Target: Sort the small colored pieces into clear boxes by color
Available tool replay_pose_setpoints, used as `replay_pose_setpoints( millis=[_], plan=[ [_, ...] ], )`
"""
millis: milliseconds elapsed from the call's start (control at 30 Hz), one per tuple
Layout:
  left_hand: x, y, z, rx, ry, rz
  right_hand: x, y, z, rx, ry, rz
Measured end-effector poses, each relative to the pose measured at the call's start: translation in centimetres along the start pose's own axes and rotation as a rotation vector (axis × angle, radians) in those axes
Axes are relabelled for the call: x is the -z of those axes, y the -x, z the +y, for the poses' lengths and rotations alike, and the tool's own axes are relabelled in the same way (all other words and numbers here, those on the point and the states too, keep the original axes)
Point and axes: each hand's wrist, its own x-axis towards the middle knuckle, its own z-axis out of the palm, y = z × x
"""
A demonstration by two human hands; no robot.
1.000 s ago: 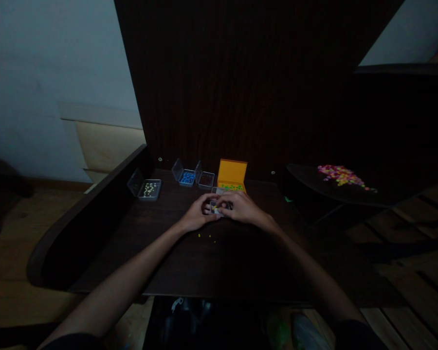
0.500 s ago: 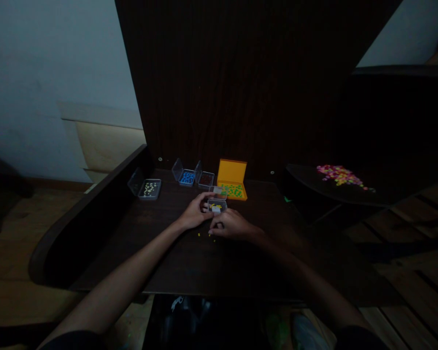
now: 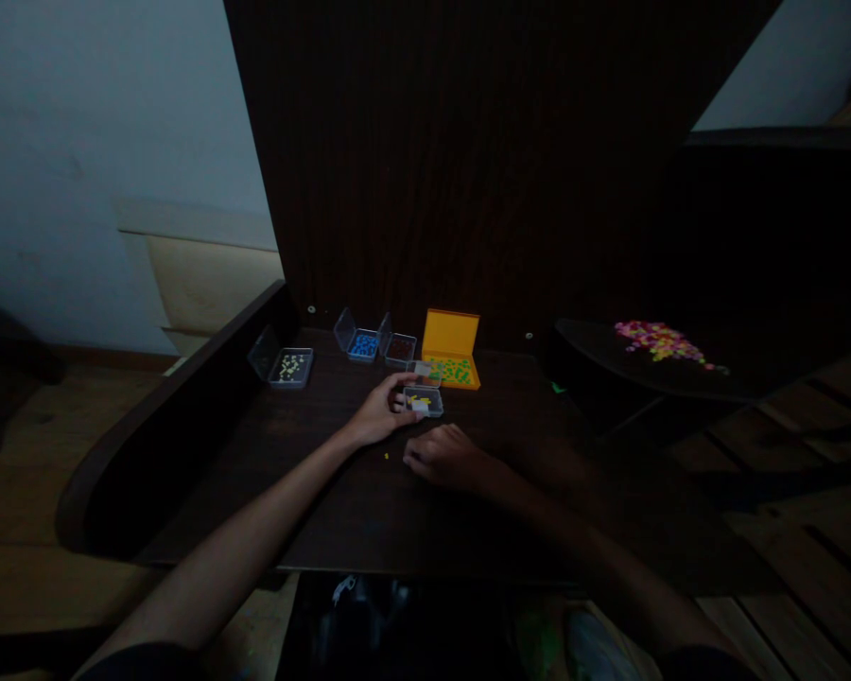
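Observation:
My left hand grips the left side of a small clear plastic box, its lid raised at the back. Several yellow beads lie inside it. My right hand is down on the dark tabletop just in front of that box, its fingers curled together over the wood. Whatever is at its fingertips is too small and dark to make out. One loose yellow bead rests on the table to the left of my right hand.
Behind stand an orange box of green beads, a clear box of dark red beads and one of blue beads. Farther left is a box of pale beads. A pink and yellow bead pile lies on a right-hand ledge.
My right hand has moved from the box's front edge down toward me, covering the spot where two loose yellow beads lay. My left hand has stayed on the box.

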Motion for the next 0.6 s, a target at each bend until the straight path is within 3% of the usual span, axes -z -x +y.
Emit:
replay_pose_setpoints(
  millis=[100,300,600],
  plan=[
    [0.0,0.1,0.1,-0.018,0.0,-0.001,1.6,-0.1,0.9,0.008,-0.054,0.035],
    [-0.2,0.2,-0.1,-0.023,0.022,-0.017,4.0,-1.0,4.0,-0.026,-0.159,0.311],
    [-0.4,0.4,0.1,-0.007,0.039,-0.045,2.7,-2.0,5.7,-0.001,-0.088,0.208]
  ],
)
